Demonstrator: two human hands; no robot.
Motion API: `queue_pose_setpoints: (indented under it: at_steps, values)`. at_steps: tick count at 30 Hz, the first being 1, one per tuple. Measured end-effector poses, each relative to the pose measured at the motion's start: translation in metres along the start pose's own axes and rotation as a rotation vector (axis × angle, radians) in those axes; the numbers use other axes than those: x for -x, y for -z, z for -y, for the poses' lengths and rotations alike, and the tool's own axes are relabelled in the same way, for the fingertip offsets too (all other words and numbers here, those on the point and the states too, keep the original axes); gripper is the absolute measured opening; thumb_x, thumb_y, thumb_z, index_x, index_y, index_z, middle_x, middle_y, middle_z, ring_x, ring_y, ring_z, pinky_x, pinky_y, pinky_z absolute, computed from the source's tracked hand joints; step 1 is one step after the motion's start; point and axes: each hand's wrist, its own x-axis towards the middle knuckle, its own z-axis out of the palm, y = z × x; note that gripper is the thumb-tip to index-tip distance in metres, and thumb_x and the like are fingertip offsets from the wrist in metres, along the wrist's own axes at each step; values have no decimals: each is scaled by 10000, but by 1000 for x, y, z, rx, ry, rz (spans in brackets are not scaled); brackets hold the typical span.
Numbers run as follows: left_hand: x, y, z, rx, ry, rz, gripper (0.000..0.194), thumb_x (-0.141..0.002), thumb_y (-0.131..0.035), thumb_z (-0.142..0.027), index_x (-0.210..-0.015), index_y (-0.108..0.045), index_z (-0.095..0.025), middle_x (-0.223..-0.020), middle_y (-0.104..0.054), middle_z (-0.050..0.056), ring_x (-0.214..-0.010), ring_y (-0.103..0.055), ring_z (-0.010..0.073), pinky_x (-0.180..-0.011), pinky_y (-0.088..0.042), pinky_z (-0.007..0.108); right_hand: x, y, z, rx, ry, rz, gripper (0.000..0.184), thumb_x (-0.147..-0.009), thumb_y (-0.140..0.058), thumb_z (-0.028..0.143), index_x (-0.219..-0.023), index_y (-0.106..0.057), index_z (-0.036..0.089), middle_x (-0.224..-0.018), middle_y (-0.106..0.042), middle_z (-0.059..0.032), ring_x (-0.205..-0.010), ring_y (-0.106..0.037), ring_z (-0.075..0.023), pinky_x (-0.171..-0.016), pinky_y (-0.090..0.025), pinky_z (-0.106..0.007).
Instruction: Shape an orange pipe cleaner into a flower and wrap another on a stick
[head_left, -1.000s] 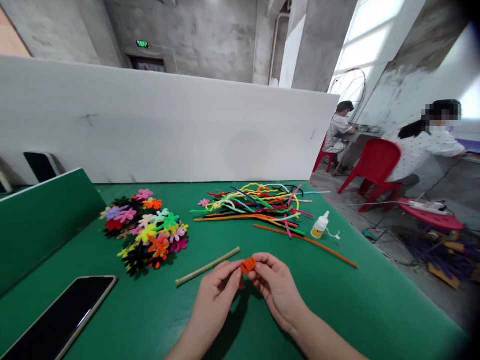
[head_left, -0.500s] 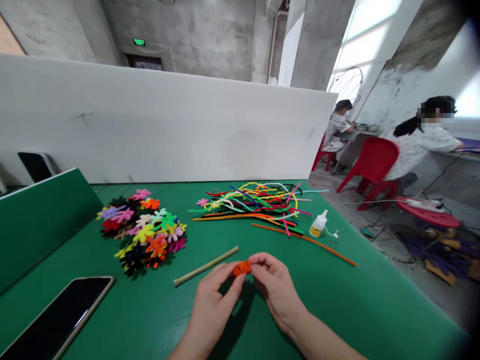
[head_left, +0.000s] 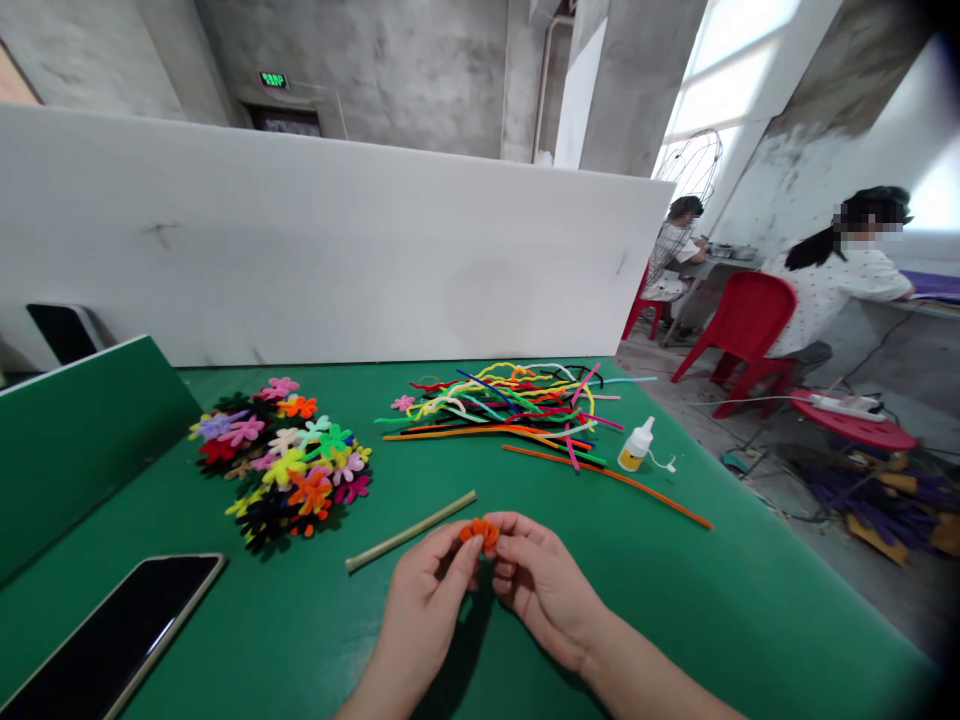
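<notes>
Yeah, left hand [head_left: 421, 592] and right hand [head_left: 551, 592] pinch the fuzzy orange piece [head_left: 480, 532] between them, probably super light, squishy, best edge-held.

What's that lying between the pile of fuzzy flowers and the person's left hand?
A pale green stick lies between the flower pile and the left hand, slanting across the green table, in the head view.

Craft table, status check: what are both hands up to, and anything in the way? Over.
Left grip: pinching looped orange piece. Right grip: at its right edge, pinch unclear. Nothing visibly blocking; greenish stick lies just beyond left grip.
</notes>
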Motion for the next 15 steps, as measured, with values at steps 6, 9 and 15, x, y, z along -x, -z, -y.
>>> queue_pose_setpoints:
  at_steps: [6, 9, 15]
  values:
    - [-2, -1, 5, 73, 54, 4, 149, -682, -619, -250, -778, -692, -161, -562, -611, -9, -505, -482, 109, -496, -395, 186, 0, 0, -1, -70, -22, 28, 208, -604, -673, 106, -798, -599, 124, -613, -597, 3, -449, -451, -27, -467, -329, -133]
    - [-2, -2, 6, 111, 83, -3, 147, -688, -616, -248, -778, -688, -157, -576, -614, -8, -519, -483, 104, -504, -402, 180, 0, 0, -2, -93, -28, 36, 224, -608, -672, 105, -817, -593, 123, -623, -606, -5, -464, -473, -32, -476, -341, -131]
    - [-1, -5, 1, 181, 153, -42, 144, -650, -643, -236, -746, -689, -141, -581, -629, 8, -526, -498, 114, -500, -416, 190, 0, -1, -4, -101, -9, 47, 237, -593, -689, 122, -808, -591, 128, -637, -618, -12, -504, -518, -63, -504, -374, -163]
